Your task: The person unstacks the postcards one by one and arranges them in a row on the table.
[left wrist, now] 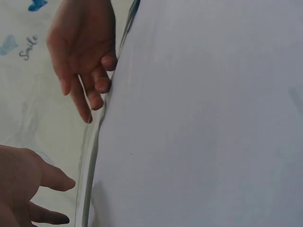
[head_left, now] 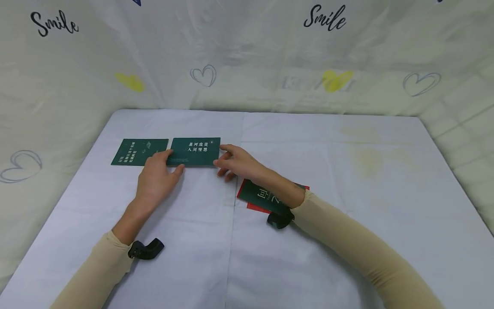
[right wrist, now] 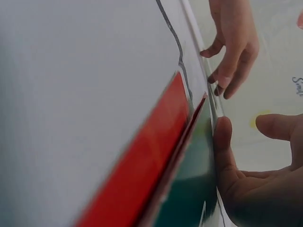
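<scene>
A: The fingers (head_left: 227,151) of the right hand (head_left: 237,163) are lying nearly straight and are touching the right edge of the middle green card (head_left: 194,151); they are not curling around it. The fingers (head_left: 164,155) of the left hand (head_left: 154,180) are also relaxed and are resting at the near left corner of the same card.

B: So where is this card lying?

A: It is lying flat on the counter (head_left: 347,171), on the far left part, just beside the left green card (head_left: 140,152), almost edge to edge. I judge that both hands are squaring it into a row with its neighbour.

B: And what is the next move asking for?

A: I think a small sideways push with flat fingers, so the edges are lining up and the card is not sliding over the other one. Then probably a reach toward the stack of cards (head_left: 266,198) that is lying under the right forearm, green over red.

B: Is any writing readable?

A: The middle card is showing two lines of white Chinese characters; I am reading them as 星河滚烫, 人间理想, but not with certainty. The left card is carrying white columns, too small to read. On the backdrop (head_left: 247,56) the word "Smile" is printed twice, with hearts.
</scene>
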{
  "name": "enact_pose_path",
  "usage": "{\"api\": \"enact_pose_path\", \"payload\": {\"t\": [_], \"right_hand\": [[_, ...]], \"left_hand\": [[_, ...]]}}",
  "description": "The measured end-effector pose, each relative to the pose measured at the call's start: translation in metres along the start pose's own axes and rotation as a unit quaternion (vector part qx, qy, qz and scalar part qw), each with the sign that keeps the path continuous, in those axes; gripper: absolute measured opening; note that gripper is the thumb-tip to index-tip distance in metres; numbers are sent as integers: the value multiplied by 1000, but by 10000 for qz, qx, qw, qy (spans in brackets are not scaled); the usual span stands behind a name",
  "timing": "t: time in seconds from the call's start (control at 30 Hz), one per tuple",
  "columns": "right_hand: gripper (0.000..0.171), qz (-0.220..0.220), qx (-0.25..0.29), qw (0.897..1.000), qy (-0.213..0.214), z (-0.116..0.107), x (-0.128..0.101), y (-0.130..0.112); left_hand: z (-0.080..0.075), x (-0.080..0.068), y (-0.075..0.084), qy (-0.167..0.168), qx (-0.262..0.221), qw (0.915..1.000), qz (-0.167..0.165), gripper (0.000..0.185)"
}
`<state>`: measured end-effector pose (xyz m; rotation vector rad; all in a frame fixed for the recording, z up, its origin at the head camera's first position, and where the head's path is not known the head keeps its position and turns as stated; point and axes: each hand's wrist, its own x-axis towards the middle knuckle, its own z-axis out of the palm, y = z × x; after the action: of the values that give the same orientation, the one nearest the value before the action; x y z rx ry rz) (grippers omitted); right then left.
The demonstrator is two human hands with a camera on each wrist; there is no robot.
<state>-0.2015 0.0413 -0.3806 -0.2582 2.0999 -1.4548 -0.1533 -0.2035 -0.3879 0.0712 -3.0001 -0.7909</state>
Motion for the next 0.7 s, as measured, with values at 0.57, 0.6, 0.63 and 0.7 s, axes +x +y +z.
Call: {"api": "enact_pose_path", "payload": {"t": [0.57, 0.6, 0.63, 0.7], "right_hand": [[67, -21, -266, 9996, -48, 5, 14, -1], [66, -13, -284, 9996, -25, 5, 14, -1], [66, -10, -300, 9995, -12, 5, 14, -1], [65, -18, -319, 9995, 10, 5, 14, 0]], "left_hand": [[2, -3, 1, 69, 353, 9994, 8, 55], [2, -3, 1, 77, 366, 9993, 30, 55], [2, -3, 2, 78, 378, 9992, 48, 54], [2, -3, 3, 90, 400, 9991, 94, 53]]}}
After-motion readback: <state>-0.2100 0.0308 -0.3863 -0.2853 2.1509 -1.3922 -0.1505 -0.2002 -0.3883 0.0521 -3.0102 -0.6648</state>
